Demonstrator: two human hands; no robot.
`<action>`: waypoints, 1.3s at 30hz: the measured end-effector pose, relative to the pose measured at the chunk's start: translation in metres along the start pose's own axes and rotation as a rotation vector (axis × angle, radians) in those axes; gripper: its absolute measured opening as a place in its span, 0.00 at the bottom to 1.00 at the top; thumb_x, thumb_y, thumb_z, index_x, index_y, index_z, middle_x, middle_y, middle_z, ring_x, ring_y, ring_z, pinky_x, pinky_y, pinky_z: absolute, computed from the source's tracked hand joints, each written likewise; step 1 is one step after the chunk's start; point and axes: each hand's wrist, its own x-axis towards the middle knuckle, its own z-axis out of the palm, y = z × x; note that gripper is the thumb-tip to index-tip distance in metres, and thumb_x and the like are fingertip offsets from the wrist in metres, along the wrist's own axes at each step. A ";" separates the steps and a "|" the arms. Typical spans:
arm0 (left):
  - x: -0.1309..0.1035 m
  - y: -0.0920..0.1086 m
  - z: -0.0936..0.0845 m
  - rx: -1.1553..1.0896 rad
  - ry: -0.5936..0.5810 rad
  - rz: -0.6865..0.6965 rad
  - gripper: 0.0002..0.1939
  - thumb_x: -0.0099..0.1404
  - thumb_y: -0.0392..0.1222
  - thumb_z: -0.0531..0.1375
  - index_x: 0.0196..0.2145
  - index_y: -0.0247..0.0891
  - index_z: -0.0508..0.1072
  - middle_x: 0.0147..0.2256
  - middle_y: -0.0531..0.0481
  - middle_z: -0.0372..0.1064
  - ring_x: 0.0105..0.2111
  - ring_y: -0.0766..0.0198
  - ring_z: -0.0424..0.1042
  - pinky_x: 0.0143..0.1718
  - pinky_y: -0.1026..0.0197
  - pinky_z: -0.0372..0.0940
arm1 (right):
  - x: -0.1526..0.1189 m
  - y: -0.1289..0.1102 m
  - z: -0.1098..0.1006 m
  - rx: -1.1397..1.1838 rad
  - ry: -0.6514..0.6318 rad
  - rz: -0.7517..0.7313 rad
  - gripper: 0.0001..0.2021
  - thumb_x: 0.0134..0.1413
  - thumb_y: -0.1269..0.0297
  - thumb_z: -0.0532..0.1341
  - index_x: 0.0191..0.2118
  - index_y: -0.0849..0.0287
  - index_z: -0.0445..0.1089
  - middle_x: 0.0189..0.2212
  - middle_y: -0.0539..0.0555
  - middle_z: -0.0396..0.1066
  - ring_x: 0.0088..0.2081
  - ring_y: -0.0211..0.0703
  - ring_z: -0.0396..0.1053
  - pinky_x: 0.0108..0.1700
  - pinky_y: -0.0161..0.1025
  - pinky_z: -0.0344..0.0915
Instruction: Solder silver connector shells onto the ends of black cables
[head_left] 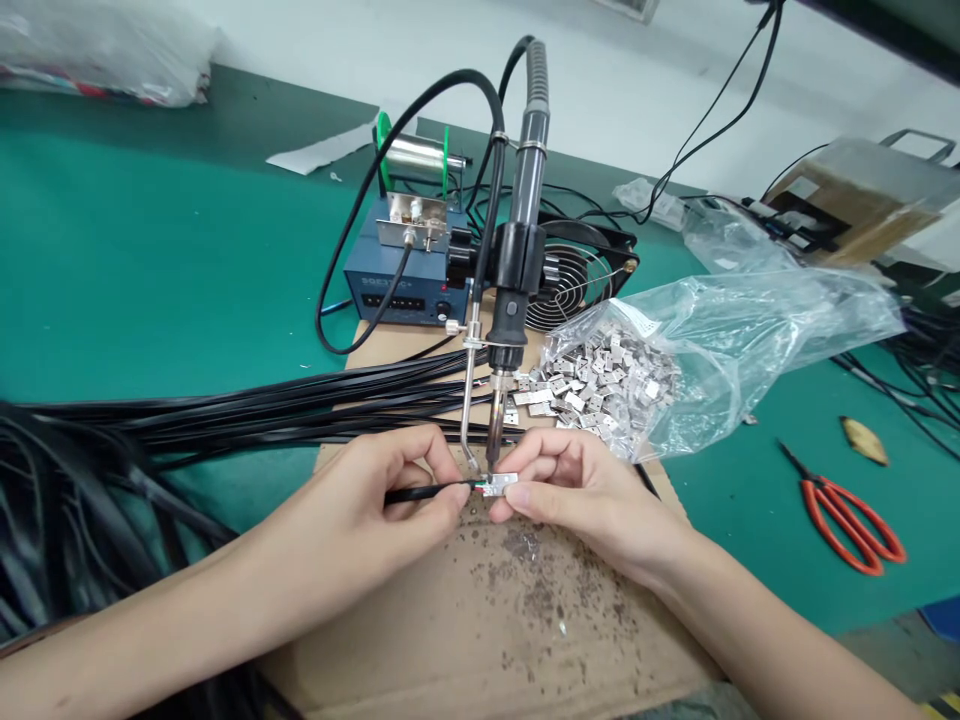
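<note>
My left hand (pixel 397 490) pinches a black cable (pixel 412 493), whose end shows thin coloured wires, one of them green. In my right hand (pixel 577 490) a small silver USB connector (pixel 501 485) is held between thumb and fingers. The wire ends meet the connector's left end. Just above that joint is the tip of an upright soldering iron (pixel 496 420), clamped in a stand. A thin metal feed tube (pixel 468 400) comes down beside it, ending close to the wires.
A clear bag of connectors (pixel 600 375) lies behind my right hand. Black cables (pixel 262 410) stretch leftwards. Behind are a blue control box (pixel 405 265), a solder spool (pixel 416 158) and a fan (pixel 574 280). Red-handled cutters (pixel 847 515) lie right. Stained cardboard (pixel 480 630) covers the front.
</note>
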 end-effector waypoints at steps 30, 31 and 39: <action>0.002 -0.009 0.002 -0.128 -0.026 0.068 0.06 0.60 0.40 0.59 0.26 0.40 0.69 0.24 0.59 0.74 0.26 0.69 0.68 0.26 0.71 0.59 | 0.001 0.000 0.003 -0.103 0.066 -0.018 0.06 0.43 0.68 0.73 0.28 0.59 0.75 0.23 0.50 0.79 0.26 0.35 0.73 0.30 0.32 0.63; 0.002 -0.008 0.003 -0.140 -0.027 0.064 0.06 0.60 0.40 0.60 0.26 0.40 0.69 0.23 0.59 0.73 0.25 0.70 0.68 0.25 0.72 0.58 | 0.000 0.001 0.002 -0.084 0.054 -0.024 0.06 0.43 0.68 0.73 0.28 0.59 0.75 0.23 0.50 0.79 0.27 0.35 0.73 0.30 0.32 0.64; 0.000 -0.008 0.004 -0.151 -0.044 0.057 0.07 0.60 0.42 0.59 0.27 0.39 0.68 0.23 0.58 0.70 0.23 0.70 0.62 0.24 0.71 0.54 | 0.000 0.004 -0.002 -0.015 -0.029 -0.073 0.06 0.46 0.68 0.73 0.30 0.57 0.77 0.25 0.49 0.80 0.28 0.32 0.75 0.30 0.28 0.64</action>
